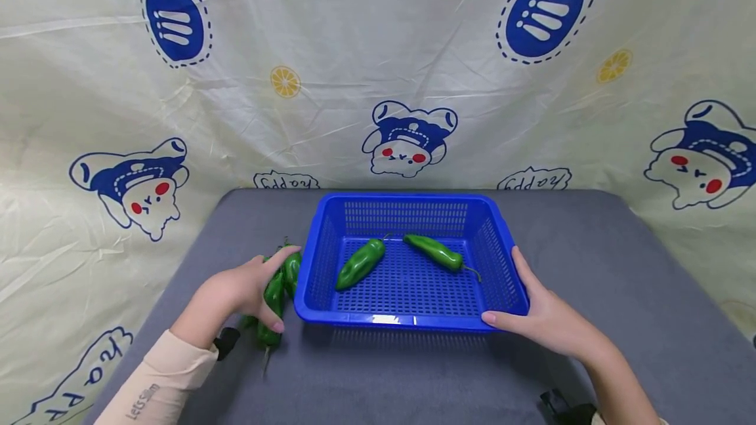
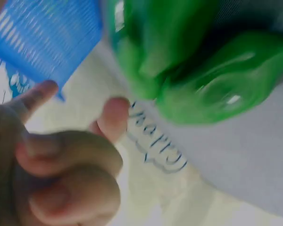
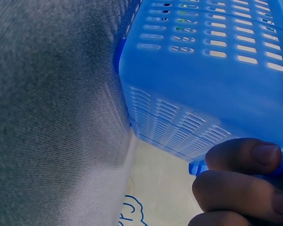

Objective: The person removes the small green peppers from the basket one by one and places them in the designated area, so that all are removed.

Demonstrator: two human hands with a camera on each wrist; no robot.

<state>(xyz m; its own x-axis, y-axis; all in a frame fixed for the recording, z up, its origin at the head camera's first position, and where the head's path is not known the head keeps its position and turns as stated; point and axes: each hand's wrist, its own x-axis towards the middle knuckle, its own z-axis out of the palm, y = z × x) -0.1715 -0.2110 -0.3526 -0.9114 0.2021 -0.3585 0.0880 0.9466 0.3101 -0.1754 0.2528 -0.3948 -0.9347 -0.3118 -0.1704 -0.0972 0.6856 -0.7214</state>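
Note:
A blue plastic basket [image 1: 348, 317] with slotted walls stands in the middle of the table. Inside it lie two green peppers, one on the left [image 1: 361, 265] and one on the right [image 1: 434, 252]. My right hand [image 1: 552, 321] grips the basket's near right corner, thumb over the front rim and fingers against the outer wall. Left of the basket, my left hand [image 1: 245, 290] reaches over several loose green peppers [image 1: 273, 297], thumb and index finger spread apart. In the left wrist view its other fingers [image 2: 75, 188] bend loosely, apart from the peppers [image 2: 217, 94].
The table has a grey cloth top [image 1: 407, 379]. Behind and around it hangs a pale curtain [image 1: 366, 38] printed with cartoon figures. Dark wrist straps show at the left wrist [image 1: 227, 342] and the right wrist [image 1: 567, 408].

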